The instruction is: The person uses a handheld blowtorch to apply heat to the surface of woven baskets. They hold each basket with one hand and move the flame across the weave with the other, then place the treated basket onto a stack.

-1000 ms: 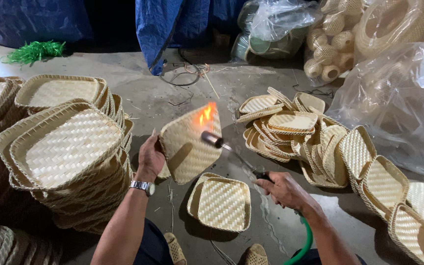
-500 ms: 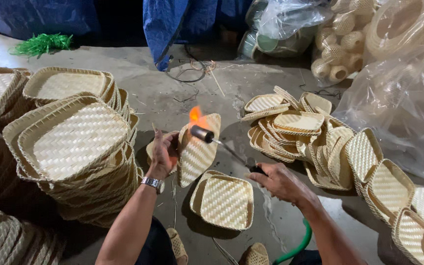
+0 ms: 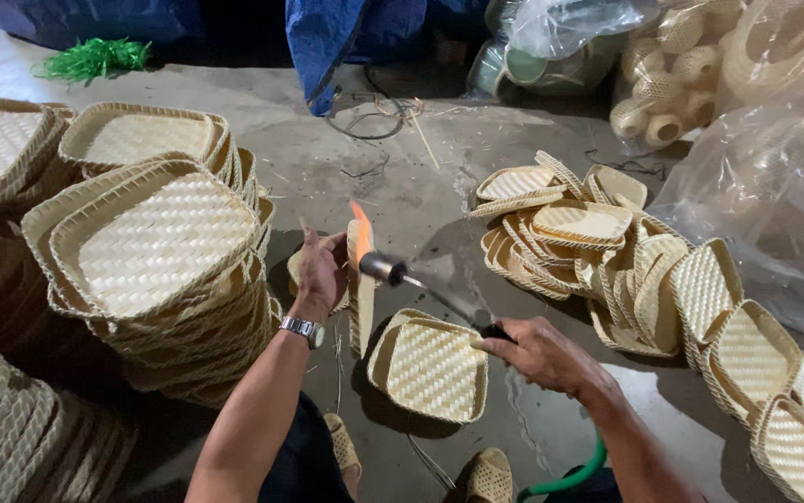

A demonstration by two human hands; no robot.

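So the biggest thing here is the concrete floor [image 3: 393, 186], grey and dusty, with everything spread out on it. Up top there's a blue tarp [image 3: 346, 37] hanging down, and clear plastic bags [image 3: 756, 186] of woven stuff fill the right side. On the left sit tall stacks of woven trays [image 3: 155, 251], nested inside each other, pale straw colour. On the right there's a looser heap of smaller woven trays [image 3: 598, 247], some lying flat, some leaning on edge. A bit of green raffia [image 3: 95, 58] lies in the far left corner.

Right in front of the person, one single woven tray [image 3: 430, 368] lies flat on the floor, between the two arms.

The left hand [image 3: 320, 272], with a wristwatch [image 3: 302, 329] on it, is closed around the edge of another woven tray [image 3: 362, 298], holding it upright and edge-on to the camera, just above the floor. The right hand [image 3: 537, 352] is wrapped tight around the handle of a gas torch [image 3: 421, 284], whose metal nozzle almost touches the held tray's top edge. An orange flame [image 3: 361, 226] licks up along that edge. A green hose [image 3: 570, 477] curls away below the right forearm.
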